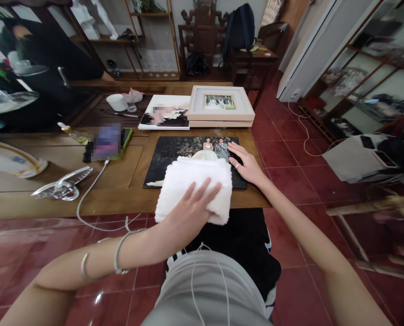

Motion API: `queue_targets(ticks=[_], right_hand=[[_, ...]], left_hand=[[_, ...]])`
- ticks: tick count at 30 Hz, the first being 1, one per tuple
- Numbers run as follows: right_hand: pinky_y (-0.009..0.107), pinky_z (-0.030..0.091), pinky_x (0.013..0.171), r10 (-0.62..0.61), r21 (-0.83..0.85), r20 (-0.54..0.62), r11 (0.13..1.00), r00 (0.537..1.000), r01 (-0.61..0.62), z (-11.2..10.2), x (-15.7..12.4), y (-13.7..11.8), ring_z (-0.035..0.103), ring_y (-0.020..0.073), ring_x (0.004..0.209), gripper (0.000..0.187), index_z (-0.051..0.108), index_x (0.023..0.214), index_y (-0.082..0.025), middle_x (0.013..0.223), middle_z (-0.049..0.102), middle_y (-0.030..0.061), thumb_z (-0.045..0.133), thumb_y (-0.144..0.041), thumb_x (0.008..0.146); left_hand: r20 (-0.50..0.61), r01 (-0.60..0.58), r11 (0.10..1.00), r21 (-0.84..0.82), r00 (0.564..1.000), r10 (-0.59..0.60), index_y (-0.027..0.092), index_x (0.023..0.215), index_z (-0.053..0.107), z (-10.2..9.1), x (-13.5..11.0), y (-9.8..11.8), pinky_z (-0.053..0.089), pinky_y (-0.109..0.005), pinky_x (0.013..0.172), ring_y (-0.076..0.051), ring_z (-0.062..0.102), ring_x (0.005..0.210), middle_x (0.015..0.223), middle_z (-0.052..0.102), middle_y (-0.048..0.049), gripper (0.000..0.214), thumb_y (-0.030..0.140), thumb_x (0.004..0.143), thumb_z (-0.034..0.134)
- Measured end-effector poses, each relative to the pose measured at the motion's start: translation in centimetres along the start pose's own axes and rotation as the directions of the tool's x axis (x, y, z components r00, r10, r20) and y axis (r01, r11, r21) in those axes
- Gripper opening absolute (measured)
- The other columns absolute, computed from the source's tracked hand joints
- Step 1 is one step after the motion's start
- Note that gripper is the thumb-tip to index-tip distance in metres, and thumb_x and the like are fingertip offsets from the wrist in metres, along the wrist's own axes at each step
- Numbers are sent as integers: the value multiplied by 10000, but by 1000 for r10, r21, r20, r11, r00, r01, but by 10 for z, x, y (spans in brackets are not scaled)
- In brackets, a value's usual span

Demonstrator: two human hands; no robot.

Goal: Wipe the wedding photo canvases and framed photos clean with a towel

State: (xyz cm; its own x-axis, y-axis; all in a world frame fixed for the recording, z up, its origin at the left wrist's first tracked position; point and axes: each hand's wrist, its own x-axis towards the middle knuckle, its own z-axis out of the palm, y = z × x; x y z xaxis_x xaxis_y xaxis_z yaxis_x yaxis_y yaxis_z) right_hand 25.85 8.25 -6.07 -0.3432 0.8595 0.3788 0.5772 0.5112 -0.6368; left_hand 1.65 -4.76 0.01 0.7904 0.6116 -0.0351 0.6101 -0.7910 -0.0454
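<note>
A folded white towel (197,174) covers the lower middle of a dark photo panel (174,151), which shows a couple and lies flat on the wooden table. My left hand (197,203) grips the towel from above with its fingers spread over the cloth; its thumb is hidden. Part of the towel hangs past the table's near edge. On the panel's right side rests my right hand (245,165), open, fingers stretched toward the pictured couple and a ring on one finger.
Behind the panel lie a white-edged photo print (164,113) and stacked light wooden frames (222,104). To the left are a phone (106,142) on a white cable (91,188), a silver claw clip (64,183), a dropper bottle (73,134) and a white cup (116,102).
</note>
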Motion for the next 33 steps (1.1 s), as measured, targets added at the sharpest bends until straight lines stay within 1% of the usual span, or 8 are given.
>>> queue_targets(ticks=[2,5,13,16,19,22,28,33], right_hand=[[531,299,1201,-2,2,2,1000,1000,2,0,0,0,415,267,1423,503,589,1351,-268,1475,528,63,485,-541,942],[533,294,1204,3,-3,0,1000,1000,-3,0,0,0,414,264,1425,470,589,1351,-272,1473,531,56,497,-494,947],[510,282,1214,23,-17,9,1000,1000,-23,-1,-1,-1,401,265,1433,450,590,1356,-226,1477,522,82,518,-380,940],[510,282,1214,24,-23,19,999,1000,-24,-2,-2,-3,392,256,1439,451,582,1363,-220,1482,515,84,510,-360,940],[517,286,1211,24,-26,20,999,999,-24,-3,-1,-3,394,250,1438,448,579,1365,-240,1485,513,67,512,-357,937],[516,286,1212,27,-21,21,999,999,-27,-2,-1,-3,394,253,1438,449,582,1362,-244,1482,516,64,517,-370,936],[510,293,1209,21,-21,12,1000,1000,-21,-1,0,0,406,250,1431,458,588,1356,-246,1474,527,71,499,-436,949],[514,296,1205,14,-28,11,1000,1000,-14,-1,-1,1,412,249,1427,469,590,1351,-250,1473,528,74,491,-472,951]], left_hand=[[-17,-19,1000,-9,1000,18,203,931,777,2,-5,2,358,-560,1126,-394,245,1469,1609,280,-113,175,129,829,657],[-46,12,1000,8,999,-11,197,1006,763,4,5,-12,361,-546,1128,-375,257,1471,1603,297,-114,232,110,847,619],[-59,117,993,-10,991,-117,190,1236,658,6,75,-101,307,-581,1139,-363,242,1478,1614,271,-116,351,137,934,487],[-53,190,981,-29,980,-191,174,1251,652,6,90,-117,279,-596,1145,-392,206,1483,1627,226,-128,348,166,966,454],[-35,256,967,-8,966,-256,137,1232,666,4,91,-106,270,-610,1147,-420,207,1474,1611,259,-157,337,179,976,452],[-11,281,958,54,960,-280,133,1191,692,3,76,-71,319,-622,1123,-441,254,1453,1590,304,-171,314,146,946,497],[-97,145,988,56,986,-139,177,979,774,11,16,4,384,-614,1094,-450,324,1418,1570,354,-153,201,191,912,585],[-125,64,997,-44,990,-69,203,935,777,11,-4,9,394,-596,1094,-431,329,1423,1573,355,-134,158,175,867,638]])
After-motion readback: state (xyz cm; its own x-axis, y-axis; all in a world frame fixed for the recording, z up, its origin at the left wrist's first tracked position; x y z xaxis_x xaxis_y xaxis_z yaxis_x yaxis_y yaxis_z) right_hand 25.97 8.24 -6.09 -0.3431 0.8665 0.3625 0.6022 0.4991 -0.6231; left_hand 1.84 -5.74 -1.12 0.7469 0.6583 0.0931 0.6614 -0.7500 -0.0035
